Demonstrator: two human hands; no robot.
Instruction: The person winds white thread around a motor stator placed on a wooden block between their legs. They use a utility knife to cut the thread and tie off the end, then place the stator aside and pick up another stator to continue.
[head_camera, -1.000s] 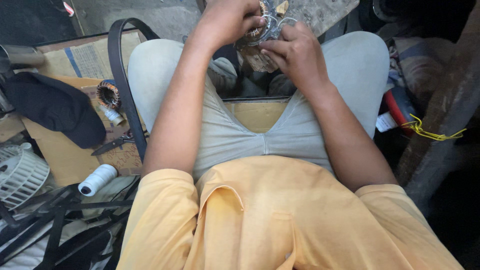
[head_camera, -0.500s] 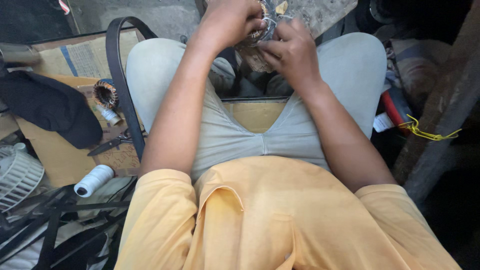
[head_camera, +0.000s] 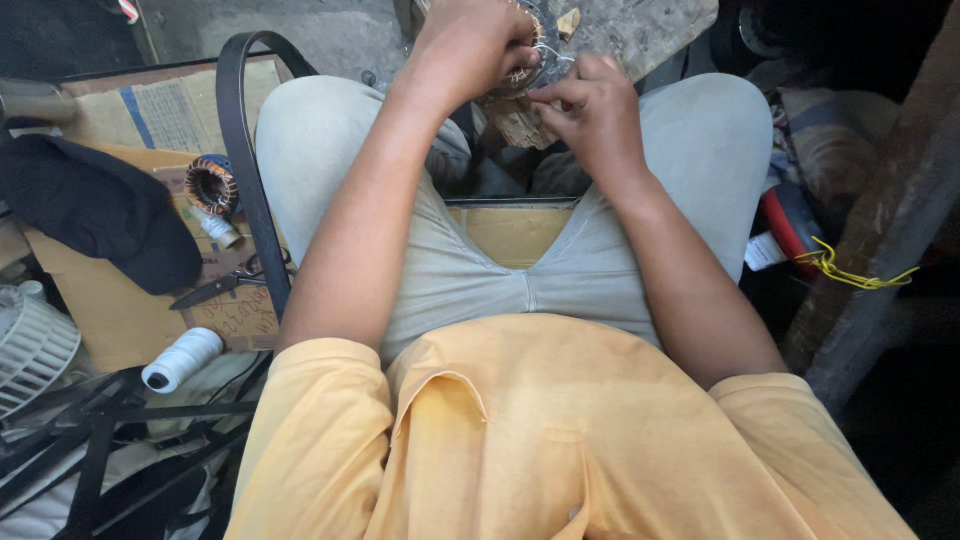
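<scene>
My shirt (head_camera: 560, 440): yellow-orange, short sleeves, chest pocket on left side. My trousers (head_camera: 560, 270): pale grey-green, creased at lap. Forearms bare.

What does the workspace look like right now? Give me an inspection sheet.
Surface: wooden block between the knees; cardboard on the floor at left.
Job's things: wound coil with thin wire, held over the block.
Clutter: second coil, scissors, white thread spool, black cloth, white fan grille, black belt.
Grippers: left hand grips the coil; right hand pinches the wire at its edge.
Cables: yellow wire at right.
Surroundings: person sits in yellow shirt; red tool by the right leg; dark metal frame lower left.
</scene>
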